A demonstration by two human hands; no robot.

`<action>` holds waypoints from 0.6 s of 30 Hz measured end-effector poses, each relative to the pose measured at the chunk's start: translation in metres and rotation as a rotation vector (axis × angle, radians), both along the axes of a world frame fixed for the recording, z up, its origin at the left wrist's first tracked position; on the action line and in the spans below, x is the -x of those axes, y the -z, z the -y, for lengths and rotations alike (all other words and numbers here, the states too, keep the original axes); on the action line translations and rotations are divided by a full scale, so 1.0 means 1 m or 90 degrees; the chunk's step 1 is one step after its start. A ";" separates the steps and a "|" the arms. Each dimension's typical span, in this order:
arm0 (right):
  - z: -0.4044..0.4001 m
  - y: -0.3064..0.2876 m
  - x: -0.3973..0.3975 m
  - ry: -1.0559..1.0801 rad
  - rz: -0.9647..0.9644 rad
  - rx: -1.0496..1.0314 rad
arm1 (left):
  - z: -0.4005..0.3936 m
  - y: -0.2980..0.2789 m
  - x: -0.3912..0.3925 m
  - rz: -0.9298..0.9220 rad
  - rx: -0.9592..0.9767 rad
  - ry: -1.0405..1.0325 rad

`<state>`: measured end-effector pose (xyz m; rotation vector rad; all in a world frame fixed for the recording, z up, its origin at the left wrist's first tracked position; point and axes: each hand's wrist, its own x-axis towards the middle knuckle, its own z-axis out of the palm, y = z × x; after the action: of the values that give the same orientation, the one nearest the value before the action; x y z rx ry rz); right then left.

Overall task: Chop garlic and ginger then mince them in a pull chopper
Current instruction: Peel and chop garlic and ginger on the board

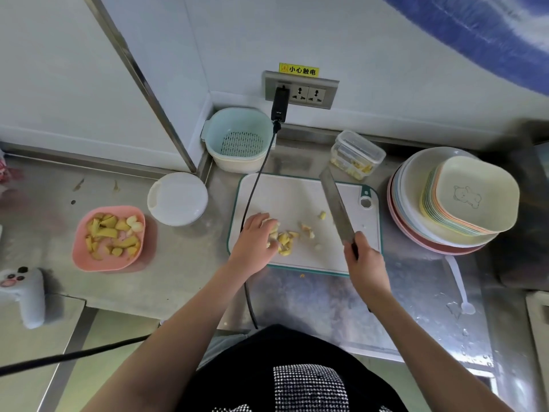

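Ginger and garlic pieces (285,237) lie in a loose heap on the left half of the white cutting board (297,197), with a few strays scattered toward its middle. In the head view, your left hand (255,239) rests on the heap's left edge, fingers curled lightly over the nearest chunks as if to gather or steady them; how firmly they pinch I cannot tell. Your right hand (364,257) is wrapped round the handle of the cleaver (337,206), whose blade runs away from you, tipped up and slightly left, well to the right of the pile. So the heap sits between your hands, nearer the left, and the blade's long axis lies roughly alongside it rather than over it. The cut likely calls for moving the cleaver left over the pile. The pink bowl (110,237) holding more pieces and the white pull chopper (177,199) stand left of the board.
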<state>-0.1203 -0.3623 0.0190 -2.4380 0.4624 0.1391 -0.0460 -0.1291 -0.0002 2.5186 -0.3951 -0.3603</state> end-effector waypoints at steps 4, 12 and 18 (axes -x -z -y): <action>0.009 -0.001 -0.004 -0.019 -0.020 0.017 | 0.000 0.000 0.001 -0.002 -0.010 -0.004; -0.014 0.007 0.000 -0.146 -0.067 0.021 | 0.002 0.003 0.004 -0.001 -0.033 0.002; -0.024 0.018 0.007 -0.149 -0.104 0.044 | 0.005 0.005 0.003 -0.011 -0.044 0.018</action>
<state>-0.1272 -0.3385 0.0008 -2.5548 0.2541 0.4310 -0.0494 -0.1343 -0.0051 2.5771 -0.4193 -0.4131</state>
